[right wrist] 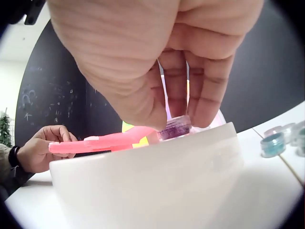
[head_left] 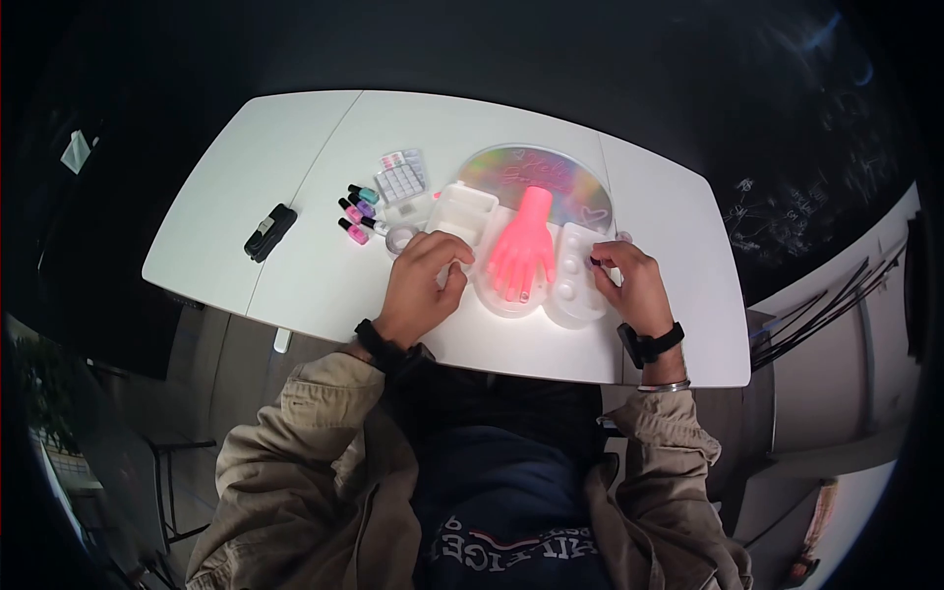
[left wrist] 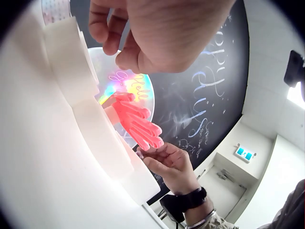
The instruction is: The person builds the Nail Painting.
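My right hand [head_left: 637, 285] pinches a small clear jar of purple glitter [right wrist: 175, 129] between thumb and fingertips. It is close over the white tray with round wells [head_left: 573, 313], at that tray's right side. A bright pink model hand [head_left: 524, 251] lies fingers toward me on a white stand between the two trays. My left hand [head_left: 423, 287] hovers by the near end of the left white tray [head_left: 470, 195], its fingers loosely bent. Nothing shows between those fingers in the left wrist view.
Behind the model hand stands a rounded iridescent panel [head_left: 580, 177] with writing. Left of the trays are several nail polish bottles [head_left: 352, 232], a clear roll [head_left: 400, 239] and a compartment case [head_left: 401, 184]. A bundled black cable [head_left: 270, 233] lies farther left. Teal glitter jar [right wrist: 273, 145] sits among others at right.
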A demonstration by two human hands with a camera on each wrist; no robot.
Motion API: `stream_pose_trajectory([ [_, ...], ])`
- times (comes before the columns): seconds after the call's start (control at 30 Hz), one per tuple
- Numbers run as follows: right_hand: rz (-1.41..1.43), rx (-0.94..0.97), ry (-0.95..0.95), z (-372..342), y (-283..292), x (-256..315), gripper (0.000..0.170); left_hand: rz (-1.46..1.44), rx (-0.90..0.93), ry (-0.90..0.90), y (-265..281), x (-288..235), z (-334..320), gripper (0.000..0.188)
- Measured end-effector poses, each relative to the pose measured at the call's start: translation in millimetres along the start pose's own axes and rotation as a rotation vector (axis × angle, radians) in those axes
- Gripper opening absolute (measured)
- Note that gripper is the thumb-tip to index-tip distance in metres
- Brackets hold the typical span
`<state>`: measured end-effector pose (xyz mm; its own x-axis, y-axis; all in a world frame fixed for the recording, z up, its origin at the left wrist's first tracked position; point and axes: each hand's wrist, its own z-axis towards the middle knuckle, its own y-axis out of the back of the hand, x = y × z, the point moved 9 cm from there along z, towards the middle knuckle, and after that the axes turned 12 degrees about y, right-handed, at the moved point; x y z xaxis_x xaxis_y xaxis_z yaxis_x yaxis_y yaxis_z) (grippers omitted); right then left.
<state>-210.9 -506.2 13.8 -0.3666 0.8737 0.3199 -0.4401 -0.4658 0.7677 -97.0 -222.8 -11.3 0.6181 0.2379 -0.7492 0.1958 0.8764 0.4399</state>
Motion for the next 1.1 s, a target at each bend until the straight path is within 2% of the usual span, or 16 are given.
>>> stream_pose_trajectory([
  [0.23,-0.095,0.031,0.050,1,-4,3,0.025,0.033,-0.011,-0.029,0,0,0,0.018],
  [0.33,-0.060,0.071,0.037,2,-8,8,0.029,0.030,-0.017,-0.031,1,0,-1,0.018],
  [0.53,-0.145,0.126,0.156,4,-15,18,0.043,0.033,-0.014,-0.019,0,1,-1,0.018],
  [1.1,-0.208,0.165,0.141,7,-26,21,0.042,0.035,0.001,-0.024,-1,0,-1,0.017],
])
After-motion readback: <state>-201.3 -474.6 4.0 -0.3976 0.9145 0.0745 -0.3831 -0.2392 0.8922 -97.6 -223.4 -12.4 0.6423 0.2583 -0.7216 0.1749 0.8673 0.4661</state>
